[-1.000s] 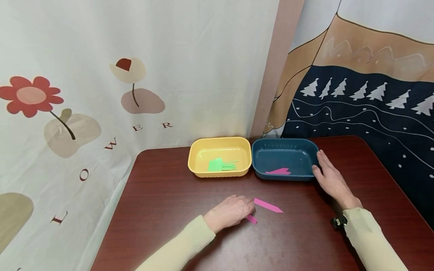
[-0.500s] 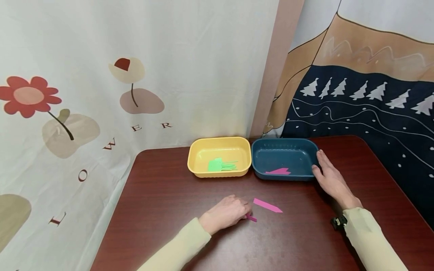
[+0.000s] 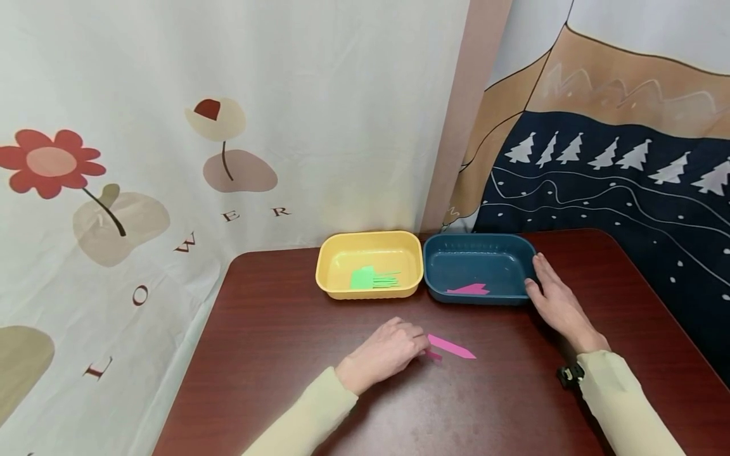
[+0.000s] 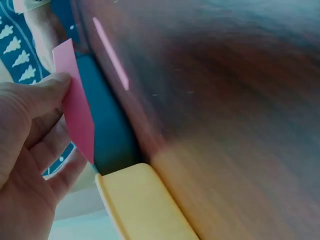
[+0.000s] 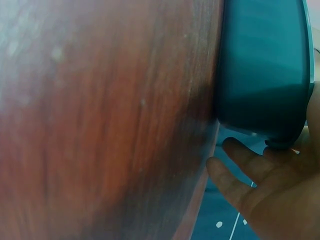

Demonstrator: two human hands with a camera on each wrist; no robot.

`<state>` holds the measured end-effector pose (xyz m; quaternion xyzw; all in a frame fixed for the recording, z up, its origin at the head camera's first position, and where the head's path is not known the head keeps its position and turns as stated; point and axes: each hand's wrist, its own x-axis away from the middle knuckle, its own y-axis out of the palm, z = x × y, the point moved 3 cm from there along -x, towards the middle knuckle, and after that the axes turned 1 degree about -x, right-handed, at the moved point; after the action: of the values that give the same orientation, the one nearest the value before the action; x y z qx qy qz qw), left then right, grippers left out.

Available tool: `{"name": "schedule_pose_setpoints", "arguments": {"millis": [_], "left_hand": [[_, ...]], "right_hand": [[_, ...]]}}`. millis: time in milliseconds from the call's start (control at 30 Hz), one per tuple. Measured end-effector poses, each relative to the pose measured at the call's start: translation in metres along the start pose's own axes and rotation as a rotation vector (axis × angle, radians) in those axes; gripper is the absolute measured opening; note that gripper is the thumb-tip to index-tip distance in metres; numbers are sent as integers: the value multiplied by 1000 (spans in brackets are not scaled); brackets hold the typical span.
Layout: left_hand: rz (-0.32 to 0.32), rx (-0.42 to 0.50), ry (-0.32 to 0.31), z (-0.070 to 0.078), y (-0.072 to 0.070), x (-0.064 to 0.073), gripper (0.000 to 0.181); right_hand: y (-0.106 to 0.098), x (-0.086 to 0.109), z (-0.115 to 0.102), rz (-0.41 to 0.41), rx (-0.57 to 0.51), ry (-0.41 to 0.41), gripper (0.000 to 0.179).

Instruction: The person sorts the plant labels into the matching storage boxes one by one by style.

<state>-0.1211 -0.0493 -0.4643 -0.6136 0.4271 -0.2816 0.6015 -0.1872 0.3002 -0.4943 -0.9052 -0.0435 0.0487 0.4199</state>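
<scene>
My left hand (image 3: pixel 386 354) pinches a pink plant label (image 4: pixel 77 102), a flat strip with one pointed end, between thumb and fingers. In the left wrist view it stands tilted up off the table. A second pink plant label (image 3: pixel 452 346) lies flat on the table just right of that hand. My right hand (image 3: pixel 561 310) rests with fairly straight fingers against the right end of a dark blue tray (image 3: pixel 485 261). Inside the tray, near its front wall, lie a few pink labels (image 3: pixel 470 289).
A yellow tray (image 3: pixel 371 246) stands against the blue one on its left, with green labels (image 3: pixel 362 278) in it. Both trays sit near the back edge of the brown wooden table (image 3: pixel 274 316). Printed curtains (image 3: pixel 342 126) hang right behind the table.
The left hand has raised the pink label it holds from the table and shifted slightly right and away from me. The right hand and both trays have stayed in place.
</scene>
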Motion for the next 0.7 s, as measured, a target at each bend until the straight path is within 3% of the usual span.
{"name": "schedule_pose_setpoints", "arguments": {"millis": [167, 400, 700], "left_hand": [[102, 11, -25, -2, -10, -11, 6], [177, 88, -90, -4, -23, -28, 9], [150, 156, -188, -9, -33, -52, 22]], "right_hand": [[0, 0, 1, 6, -3, -10, 67], [0, 0, 1, 6, -6, -17, 67], [0, 1, 0, 7, -9, -14, 67]]}}
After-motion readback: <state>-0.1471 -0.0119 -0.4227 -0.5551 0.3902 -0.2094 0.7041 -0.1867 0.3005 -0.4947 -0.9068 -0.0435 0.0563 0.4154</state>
